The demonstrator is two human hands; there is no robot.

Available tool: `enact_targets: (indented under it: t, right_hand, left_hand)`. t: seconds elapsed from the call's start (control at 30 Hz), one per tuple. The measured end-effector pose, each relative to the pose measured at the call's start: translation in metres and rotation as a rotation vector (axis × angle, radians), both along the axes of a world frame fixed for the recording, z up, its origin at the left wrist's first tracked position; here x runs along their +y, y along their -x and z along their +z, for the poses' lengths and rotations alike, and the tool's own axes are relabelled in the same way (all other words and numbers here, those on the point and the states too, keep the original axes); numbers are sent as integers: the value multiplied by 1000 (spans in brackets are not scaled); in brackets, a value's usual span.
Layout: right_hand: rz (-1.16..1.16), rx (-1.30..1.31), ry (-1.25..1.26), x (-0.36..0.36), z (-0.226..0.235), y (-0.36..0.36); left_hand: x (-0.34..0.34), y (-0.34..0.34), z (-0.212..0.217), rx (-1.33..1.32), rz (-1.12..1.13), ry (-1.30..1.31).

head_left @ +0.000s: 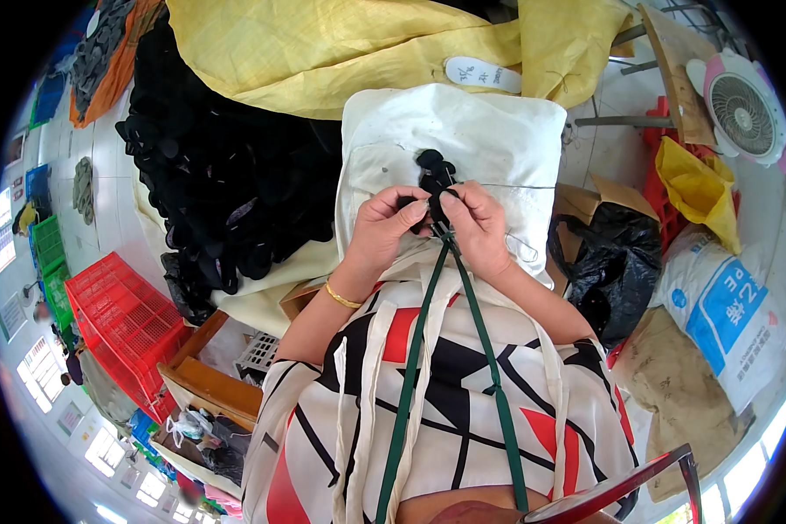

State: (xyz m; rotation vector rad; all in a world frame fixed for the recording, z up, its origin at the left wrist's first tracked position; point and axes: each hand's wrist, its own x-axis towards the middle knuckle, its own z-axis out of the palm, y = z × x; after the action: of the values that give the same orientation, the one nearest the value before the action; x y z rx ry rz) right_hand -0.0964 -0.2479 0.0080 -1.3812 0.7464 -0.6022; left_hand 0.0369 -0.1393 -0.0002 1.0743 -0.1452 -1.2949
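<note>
In front of my chest, both hands meet over a white cloth-covered surface. My left hand pinches the left side of a small black soft piece, its thumb and forefinger closed. My right hand has its thumb pressed on the same dark material from the right. Another black soft piece lies just beyond the fingertips on the white cloth. The exact kind of these pieces is too small to make out. Green straps hang down just below my hands.
A large heap of black pieces lies to the left. Beyond the white cloth is a yellow sheet with a white sole-shaped card. Red crates stand at left. A black plastic bag, white sack and fan are at right.
</note>
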Motion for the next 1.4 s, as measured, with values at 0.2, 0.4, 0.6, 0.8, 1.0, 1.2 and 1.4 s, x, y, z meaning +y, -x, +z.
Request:
enact_targets:
  t: [0.2, 0.4, 0.6, 0.8, 1.0, 1.2, 1.4]
  right_hand:
    - [185, 84, 364, -19, -4, 4]
    - [342, 346, 315, -48, 13, 20]
    - [419, 164, -48, -53, 23, 27]
    - [620, 186, -61, -57, 22, 27]
    - [696, 262, 216, -55, 27, 26]
    - [701, 209, 131, -52, 27, 28]
    - [755, 284, 77, -54, 37, 31]
  left_hand:
    - [-2, -19, 10, -303, -252, -62]
    - [9, -30, 11, -681, -374, -27]
    - [9, -34, 25, -979, -468, 50]
    - [5, -29, 32, -1073, -452, 167]
    - [3, -28, 38, -1188, -460, 199]
    - [0, -27, 36, -1276, -425, 290]
    - [1, -27, 37, -1284, -431, 261]
